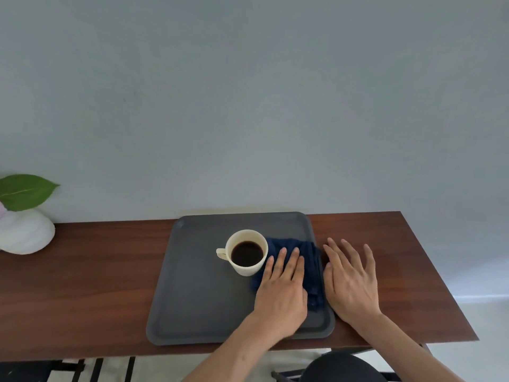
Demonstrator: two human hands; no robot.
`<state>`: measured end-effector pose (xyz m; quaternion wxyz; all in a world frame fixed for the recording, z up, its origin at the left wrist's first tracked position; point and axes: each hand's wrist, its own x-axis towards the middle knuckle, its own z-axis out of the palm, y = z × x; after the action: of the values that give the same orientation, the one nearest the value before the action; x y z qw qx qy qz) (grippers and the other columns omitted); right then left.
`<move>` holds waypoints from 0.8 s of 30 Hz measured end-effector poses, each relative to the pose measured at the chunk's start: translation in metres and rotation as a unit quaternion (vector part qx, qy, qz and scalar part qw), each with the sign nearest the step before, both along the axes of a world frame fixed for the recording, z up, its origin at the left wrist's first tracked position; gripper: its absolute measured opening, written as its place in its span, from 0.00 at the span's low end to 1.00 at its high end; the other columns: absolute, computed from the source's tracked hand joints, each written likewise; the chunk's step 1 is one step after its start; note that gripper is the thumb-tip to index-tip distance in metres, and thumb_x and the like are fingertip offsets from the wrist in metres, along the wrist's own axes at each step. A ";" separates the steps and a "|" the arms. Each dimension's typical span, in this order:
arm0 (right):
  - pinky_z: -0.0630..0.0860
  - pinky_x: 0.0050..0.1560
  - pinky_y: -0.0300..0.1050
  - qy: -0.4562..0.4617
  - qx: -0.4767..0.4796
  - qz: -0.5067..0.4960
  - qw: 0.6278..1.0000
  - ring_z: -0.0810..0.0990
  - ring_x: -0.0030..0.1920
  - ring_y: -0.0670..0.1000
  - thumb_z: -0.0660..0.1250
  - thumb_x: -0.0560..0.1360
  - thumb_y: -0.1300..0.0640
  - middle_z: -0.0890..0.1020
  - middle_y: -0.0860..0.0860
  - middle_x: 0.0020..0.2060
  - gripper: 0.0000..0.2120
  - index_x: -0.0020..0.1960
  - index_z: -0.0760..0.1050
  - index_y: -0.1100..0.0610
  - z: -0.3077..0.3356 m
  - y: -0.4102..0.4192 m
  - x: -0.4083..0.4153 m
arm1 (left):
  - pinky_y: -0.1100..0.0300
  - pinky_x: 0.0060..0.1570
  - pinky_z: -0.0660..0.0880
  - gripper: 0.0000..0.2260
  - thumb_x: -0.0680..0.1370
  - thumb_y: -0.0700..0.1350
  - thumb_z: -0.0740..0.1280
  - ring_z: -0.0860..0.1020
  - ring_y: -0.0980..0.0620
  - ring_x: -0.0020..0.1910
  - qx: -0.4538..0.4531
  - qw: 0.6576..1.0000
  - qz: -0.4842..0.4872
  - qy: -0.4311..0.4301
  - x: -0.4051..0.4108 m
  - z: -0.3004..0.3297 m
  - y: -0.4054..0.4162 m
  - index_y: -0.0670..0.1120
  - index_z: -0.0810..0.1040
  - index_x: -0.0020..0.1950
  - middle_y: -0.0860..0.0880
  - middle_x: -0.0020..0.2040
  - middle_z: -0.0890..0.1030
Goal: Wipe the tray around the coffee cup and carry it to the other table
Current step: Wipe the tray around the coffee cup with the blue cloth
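Dark grey, the tray (192,299) lay flat on a brown wooden table (96,271) set against a pale wall. A cream coffee cup (247,253), holding black coffee, stood upright on the tray, its handle pointing left. Just right of the cup, touching it, a navy cloth (308,260) lay crumpled on the tray. The left hand (282,292) pressed flat on the cloth, fingers extended, grip open, closed on nothing. The right hand (351,282) rested open on the table beside the tray's right edge. A white vase (26,232) with a green leaf (26,191) stood far left.
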<state>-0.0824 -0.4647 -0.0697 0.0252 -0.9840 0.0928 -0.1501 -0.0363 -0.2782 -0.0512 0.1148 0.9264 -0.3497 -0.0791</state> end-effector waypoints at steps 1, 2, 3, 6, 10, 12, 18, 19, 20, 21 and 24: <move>0.55 0.79 0.69 0.001 0.000 -0.003 1.000 0.72 0.75 0.60 0.51 0.82 0.51 0.79 0.55 0.72 0.25 0.71 0.77 0.59 0.000 0.000 -0.001 | 0.43 0.80 0.40 0.30 0.85 0.50 0.54 0.37 0.46 0.81 0.002 1.000 0.007 0.004 0.005 0.001 -0.006 0.45 0.46 0.83 0.48 0.84 0.43; 0.55 0.78 0.69 0.003 -0.001 -0.006 1.000 0.73 0.74 0.60 0.51 0.82 0.51 0.79 0.55 0.71 0.25 0.71 0.77 0.59 0.001 0.001 -0.001 | 0.43 0.80 0.40 0.30 0.85 0.50 0.55 0.37 0.45 0.81 0.003 1.000 0.013 0.008 0.011 0.003 -0.012 0.45 0.45 0.83 0.47 0.84 0.42; 0.56 0.78 0.69 0.007 -0.001 -0.009 1.000 0.73 0.74 0.60 0.51 0.82 0.51 0.79 0.55 0.71 0.25 0.71 0.77 0.59 0.002 0.001 -0.001 | 0.43 0.80 0.40 0.31 0.85 0.49 0.56 0.37 0.44 0.81 0.004 1.000 0.020 0.012 0.017 0.004 -0.018 0.44 0.44 0.83 0.47 0.84 0.42; 0.57 0.78 0.69 0.022 -0.001 -0.018 1.000 0.74 0.73 0.60 0.51 0.81 0.50 0.79 0.55 0.71 0.26 0.70 0.77 0.59 0.003 0.002 -0.001 | 0.42 0.79 0.39 0.32 0.85 0.49 0.57 0.37 0.43 0.81 0.005 0.999 0.040 0.021 0.033 0.007 -0.033 0.43 0.44 0.83 0.45 0.84 0.42; 0.58 0.77 0.69 0.036 0.005 -0.032 0.999 0.74 0.73 0.59 0.52 0.81 0.50 0.79 0.55 0.71 0.25 0.70 0.78 0.58 0.006 0.005 -0.003 | 0.41 0.79 0.39 0.32 0.85 0.49 0.58 0.38 0.41 0.81 0.014 0.998 0.055 0.032 0.049 0.014 -0.045 0.43 0.45 0.83 0.44 0.84 0.43; 0.58 0.77 0.69 0.039 0.006 -0.037 0.999 0.74 0.73 0.59 0.52 0.81 0.50 0.79 0.55 0.71 0.26 0.70 0.78 0.58 0.007 0.005 -0.003 | 0.41 0.79 0.40 0.31 0.85 0.48 0.58 0.38 0.41 0.81 0.012 0.998 0.051 0.029 0.049 0.018 -0.044 0.43 0.45 0.83 0.44 0.84 0.43; 0.59 0.76 0.70 0.031 0.010 -0.037 0.999 0.75 0.73 0.60 0.51 0.80 0.49 0.79 0.55 0.71 0.27 0.70 0.78 0.59 0.007 0.006 -0.002 | 0.52 0.80 0.47 0.24 0.87 0.51 0.51 0.42 0.54 0.82 -0.151 0.988 -0.014 -0.011 0.003 0.037 -0.003 0.47 0.54 0.83 0.51 0.84 0.49; 0.60 0.76 0.70 0.031 0.011 -0.036 0.999 0.75 0.72 0.60 0.51 0.80 0.50 0.80 0.55 0.70 0.27 0.69 0.79 0.59 0.007 0.006 -0.003 | 0.55 0.80 0.49 0.23 0.87 0.52 0.51 0.44 0.57 0.81 -0.175 0.984 -0.024 -0.025 -0.008 0.040 0.011 0.48 0.57 0.82 0.52 0.84 0.52; 0.60 0.76 0.70 0.032 0.012 -0.035 0.999 0.75 0.72 0.60 0.51 0.80 0.50 0.80 0.55 0.70 0.27 0.69 0.79 0.60 0.008 0.006 -0.002 | 0.57 0.79 0.53 0.21 0.87 0.52 0.53 0.48 0.60 0.81 -0.194 0.980 -0.026 -0.039 -0.018 0.041 0.028 0.50 0.62 0.81 0.54 0.83 0.56; 0.59 0.76 0.70 0.034 0.012 -0.032 0.999 0.75 0.73 0.60 0.51 0.80 0.50 0.80 0.55 0.70 0.28 0.70 0.78 0.60 0.008 0.006 -0.002 | 0.58 0.78 0.58 0.20 0.87 0.52 0.56 0.52 0.61 0.80 -0.211 0.976 -0.022 -0.056 -0.027 0.041 0.047 0.51 0.67 0.78 0.56 0.82 0.60; 0.56 0.79 0.69 0.015 0.017 -0.004 1.000 0.71 0.76 0.59 0.52 0.82 0.49 0.76 0.55 0.74 0.27 0.74 0.75 0.59 0.013 0.003 0.001 | 0.51 0.66 0.75 0.15 0.81 0.51 0.67 0.69 0.58 0.74 -0.257 0.958 0.041 -0.123 -0.041 0.037 0.113 0.51 0.80 0.67 0.58 0.76 0.71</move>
<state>-0.0811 -0.4621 -0.0568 0.0398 -0.9852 0.0995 -0.1336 -0.0771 -0.1655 -0.0143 0.3085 0.8817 -0.3313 0.1331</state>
